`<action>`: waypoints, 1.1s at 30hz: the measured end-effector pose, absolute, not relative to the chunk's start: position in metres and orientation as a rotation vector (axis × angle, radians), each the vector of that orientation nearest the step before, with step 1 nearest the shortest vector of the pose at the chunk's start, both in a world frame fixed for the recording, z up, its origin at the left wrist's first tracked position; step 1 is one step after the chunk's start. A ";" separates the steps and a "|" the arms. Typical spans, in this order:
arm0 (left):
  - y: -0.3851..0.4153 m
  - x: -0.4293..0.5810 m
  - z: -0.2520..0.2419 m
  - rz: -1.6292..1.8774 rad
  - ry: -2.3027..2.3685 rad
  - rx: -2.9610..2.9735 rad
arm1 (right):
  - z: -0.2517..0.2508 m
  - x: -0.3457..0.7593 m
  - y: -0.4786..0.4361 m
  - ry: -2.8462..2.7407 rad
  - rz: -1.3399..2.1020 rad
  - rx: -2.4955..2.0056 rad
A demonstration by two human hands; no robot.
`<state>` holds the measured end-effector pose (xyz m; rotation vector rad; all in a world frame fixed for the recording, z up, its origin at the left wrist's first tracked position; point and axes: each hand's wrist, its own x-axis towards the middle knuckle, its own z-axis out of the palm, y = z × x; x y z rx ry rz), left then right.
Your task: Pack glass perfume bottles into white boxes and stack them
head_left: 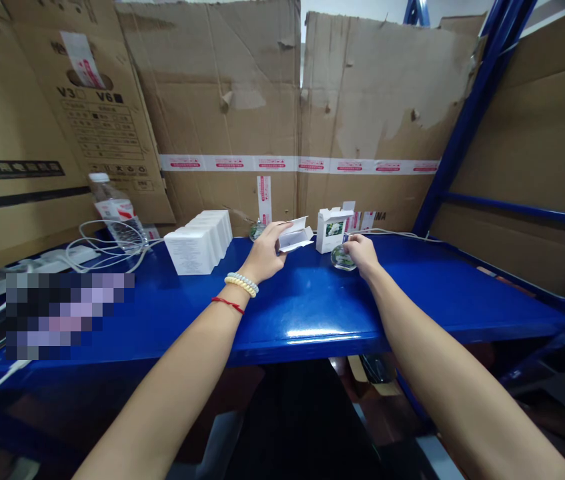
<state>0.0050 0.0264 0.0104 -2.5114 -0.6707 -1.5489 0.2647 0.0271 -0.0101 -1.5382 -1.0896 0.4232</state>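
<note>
My left hand (265, 253) is closed on a small open white box (296, 237), held just above the blue shelf (312, 307). My right hand (361, 254) grips a small round clear glass bottle (342, 259) that rests on the shelf. Just behind the bottle stands an open white carton with a flower picture (333, 229). Left of my left hand sits a row of closed white boxes (201, 243). Another small glass bottle (257, 231) peeks out behind my left hand.
Cardboard sheets (242, 100) wall the back and sides. A plastic water bottle (115, 210), white cables (107, 250) and a power strip (69, 257) lie at the left. A blue rack post (467, 120) rises at the right. A blurred patch (62, 313) covers part of the shelf's left.
</note>
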 end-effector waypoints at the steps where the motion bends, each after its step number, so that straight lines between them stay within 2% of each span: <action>1: 0.026 0.005 0.011 -1.546 -0.660 -2.517 | -0.010 0.264 0.026 -1.100 0.426 -1.545; 25: 0.023 0.006 0.011 -1.482 -0.699 -2.611 | -0.011 0.262 0.027 -1.153 0.540 -1.423; 33: 0.022 0.006 0.012 -1.533 -0.786 -2.537 | -0.012 0.267 0.032 -1.157 0.453 -1.433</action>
